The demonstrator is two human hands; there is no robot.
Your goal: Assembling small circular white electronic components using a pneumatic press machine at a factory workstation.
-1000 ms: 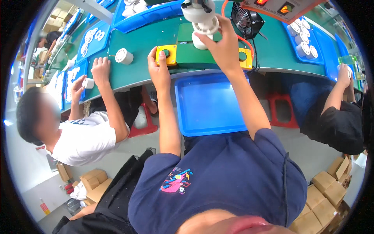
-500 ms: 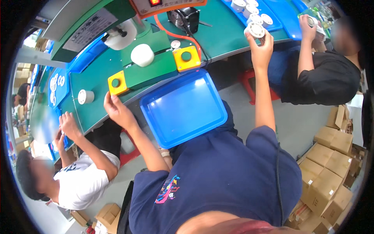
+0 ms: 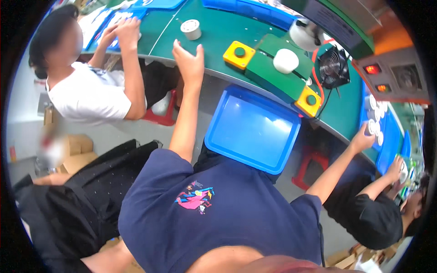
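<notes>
My left hand (image 3: 189,61) reaches over the green table's near edge with fingers apart and nothing in it. Just beyond its fingertips stands a short white cylindrical part (image 3: 190,30) with a ringed top face. Far to the right, my right hand (image 3: 362,140) is closed round another white round part (image 3: 370,128), beside a blue tray (image 3: 387,144) of similar white parts. Between my hands sits a green press (image 3: 276,68) with a white round pad (image 3: 286,61) on its base. Two yellow button boxes, a left one (image 3: 240,55) and a right one (image 3: 308,102), flank it.
A shallow blue tray (image 3: 255,129) rests at my lap, against the table edge. Behind the press are a black fan (image 3: 333,67), a red hose and an orange control box (image 3: 391,75). Co-workers sit left (image 3: 91,93) and right (image 3: 371,218); another person is behind at lower left.
The view has swung left. My left hand has moved from beside the left button box toward the lone white part, its fingers spreading. My right hand keeps its white part, out at the tray.
</notes>
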